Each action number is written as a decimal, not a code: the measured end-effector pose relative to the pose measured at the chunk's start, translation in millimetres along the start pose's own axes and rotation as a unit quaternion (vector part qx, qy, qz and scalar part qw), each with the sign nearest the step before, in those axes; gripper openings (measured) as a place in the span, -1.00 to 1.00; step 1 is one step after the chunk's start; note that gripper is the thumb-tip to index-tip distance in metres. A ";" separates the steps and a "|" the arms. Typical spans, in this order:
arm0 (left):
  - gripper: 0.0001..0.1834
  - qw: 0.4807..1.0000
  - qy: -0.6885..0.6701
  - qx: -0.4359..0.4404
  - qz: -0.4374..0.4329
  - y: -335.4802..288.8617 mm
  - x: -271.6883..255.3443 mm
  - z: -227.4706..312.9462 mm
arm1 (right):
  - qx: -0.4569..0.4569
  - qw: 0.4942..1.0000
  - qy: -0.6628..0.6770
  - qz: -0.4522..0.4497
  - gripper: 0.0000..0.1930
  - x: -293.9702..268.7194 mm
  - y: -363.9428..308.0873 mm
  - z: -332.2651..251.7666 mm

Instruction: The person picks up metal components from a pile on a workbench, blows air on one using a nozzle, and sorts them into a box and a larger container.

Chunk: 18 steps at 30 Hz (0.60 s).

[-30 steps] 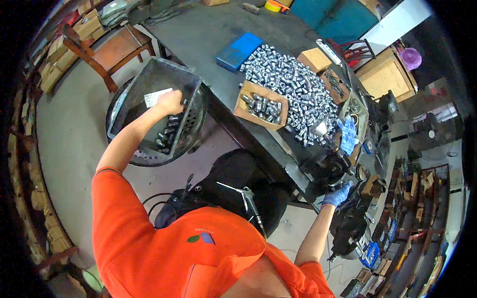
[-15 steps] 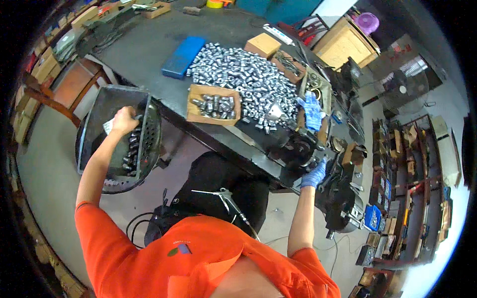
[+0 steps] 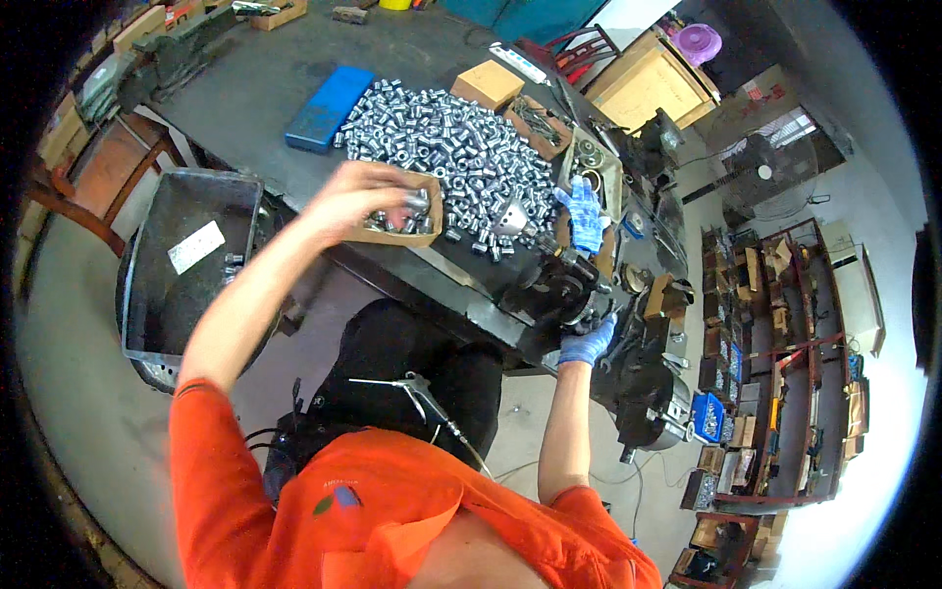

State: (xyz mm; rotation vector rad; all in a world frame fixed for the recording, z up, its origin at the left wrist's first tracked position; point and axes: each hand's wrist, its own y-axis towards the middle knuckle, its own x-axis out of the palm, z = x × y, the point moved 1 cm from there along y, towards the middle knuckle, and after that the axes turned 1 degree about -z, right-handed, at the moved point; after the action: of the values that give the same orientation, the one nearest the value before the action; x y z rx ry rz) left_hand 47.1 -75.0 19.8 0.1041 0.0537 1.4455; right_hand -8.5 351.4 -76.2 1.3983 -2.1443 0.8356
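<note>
Stretching out beneath and beyond the fingers of both hands, the dark workbench (image 3: 255,88) takes up the middle of the view. Well apart from the fingers of the bare left hand (image 3: 358,196), out to their left and nearer the person, sits the deep grey bin (image 3: 162,314), partly covered by the forearm. Just beyond those fingers and to their right spreads the pile of silvery metal fittings (image 3: 461,157). Touching or nearly touching the gloved right hand (image 3: 589,344), the black machine (image 3: 554,290) stands just beyond its fingers; these are bent against its near end, and whether they clench a part of it I cannot tell. Farther out than the left fingers, up and to their left, lies the blue case (image 3: 329,108). Directly under the left fingers is the open cardboard box (image 3: 417,239). They curl downward over it, slightly blurred, and I cannot tell whether they grasp a piece or have released one. The air gun (image 3: 422,395) lies nearer the person than either hand's fingers, between the two. Beyond the right fingers rests a loose blue glove (image 3: 585,218). Smallest are the metal pieces (image 3: 418,200) in the box, right by the left fingertips.
</note>
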 end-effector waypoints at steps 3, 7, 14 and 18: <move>-0.73 0.993 -0.115 0.014 -0.034 48.2 47.5 -23.7 | -0.004 0.999 -0.034 0.019 -0.59 -8.7 16.0 0.4; -0.79 0.986 -0.158 0.010 -0.057 74.5 74.1 -33.5 | -0.033 0.995 -0.077 0.057 -0.62 -11.9 14.1 0.1; -0.71 0.988 -0.107 0.027 -0.109 84.0 69.9 -33.8 | -0.055 0.990 -0.096 0.093 -0.63 -2.8 -8.2 -4.2; -0.75 0.988 -0.123 -0.007 -0.098 82.2 72.2 -34.8 | -0.024 0.983 -0.155 0.099 -0.61 1.7 -32.9 -21.0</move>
State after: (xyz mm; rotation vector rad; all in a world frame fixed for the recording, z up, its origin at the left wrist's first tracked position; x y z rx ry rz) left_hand -28.5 7.9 -4.4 0.2572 -0.1452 1.2281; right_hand 22.0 354.9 -51.9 1.3806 -2.5566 0.6638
